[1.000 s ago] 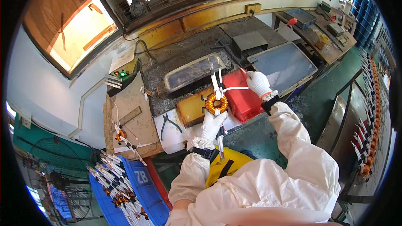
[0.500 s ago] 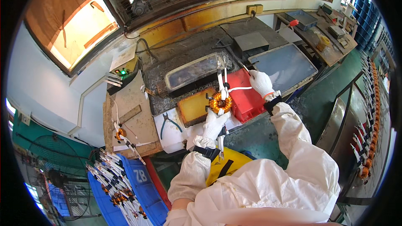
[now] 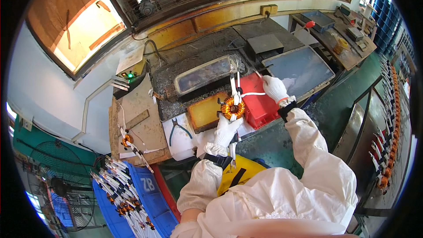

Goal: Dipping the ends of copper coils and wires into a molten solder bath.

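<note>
My gloved left hand [image 3: 225, 133] is closed on a ring-shaped copper-wound coil [image 3: 232, 108], held in front of the yellow block [image 3: 209, 111]. White-sleeved leads with bare-looking ends rise from the coil toward the narrow metal-rimmed trough [image 3: 205, 76], and others hang down below the hand. Off to the right, a white lead [image 3: 253, 94] reaches from the coil toward my gloved right hand [image 3: 275, 88]. That hand is closed around a thin stick-like tool [image 3: 259, 74], over the red plastic box [image 3: 260, 105]. The tool's exact kind cannot be made out.
Cutting pliers [image 3: 179, 131] lie on white paper by the yellow block. A wide grey-filled tray [image 3: 302, 72] stands right of the red box. At lower left, a blue bin [image 3: 152, 189] holds several coils. More coils line a rack [image 3: 390, 136] at right.
The tool in my right hand has swung; its far end no longer reaches up-left toward the trough. Both hands stay nearly in place, and the coil remains in the left one.
</note>
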`<state>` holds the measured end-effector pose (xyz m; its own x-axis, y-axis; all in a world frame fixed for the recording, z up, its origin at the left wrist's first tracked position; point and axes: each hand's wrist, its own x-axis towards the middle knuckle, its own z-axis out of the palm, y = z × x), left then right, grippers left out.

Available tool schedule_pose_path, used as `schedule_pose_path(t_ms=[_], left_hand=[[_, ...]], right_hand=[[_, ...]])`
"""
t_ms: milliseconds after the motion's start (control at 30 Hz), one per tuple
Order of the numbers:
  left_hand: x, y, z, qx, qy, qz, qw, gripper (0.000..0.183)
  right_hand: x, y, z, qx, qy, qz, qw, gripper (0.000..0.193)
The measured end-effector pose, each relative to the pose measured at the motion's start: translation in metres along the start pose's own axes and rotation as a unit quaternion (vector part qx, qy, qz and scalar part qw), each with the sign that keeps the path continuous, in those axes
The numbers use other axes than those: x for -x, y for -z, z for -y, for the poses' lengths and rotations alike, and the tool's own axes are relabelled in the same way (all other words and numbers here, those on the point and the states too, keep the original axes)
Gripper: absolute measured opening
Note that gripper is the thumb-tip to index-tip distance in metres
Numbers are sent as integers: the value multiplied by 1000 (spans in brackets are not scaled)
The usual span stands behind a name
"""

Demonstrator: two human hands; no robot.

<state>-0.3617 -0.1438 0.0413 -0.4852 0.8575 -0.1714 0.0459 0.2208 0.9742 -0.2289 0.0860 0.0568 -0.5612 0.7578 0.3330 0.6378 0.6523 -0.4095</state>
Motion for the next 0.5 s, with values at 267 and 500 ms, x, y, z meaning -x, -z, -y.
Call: schedule_pose_path(t_ms=[267, 500], left_hand=[[5, -1, 9, 58, -62, -14, 996, 54], [16, 3, -11, 43, -71, -6, 997, 46]], right_hand=[[3, 9, 16, -247, -69, -40, 966, 24], [2, 30, 35, -498, -154, -1, 853, 21]])
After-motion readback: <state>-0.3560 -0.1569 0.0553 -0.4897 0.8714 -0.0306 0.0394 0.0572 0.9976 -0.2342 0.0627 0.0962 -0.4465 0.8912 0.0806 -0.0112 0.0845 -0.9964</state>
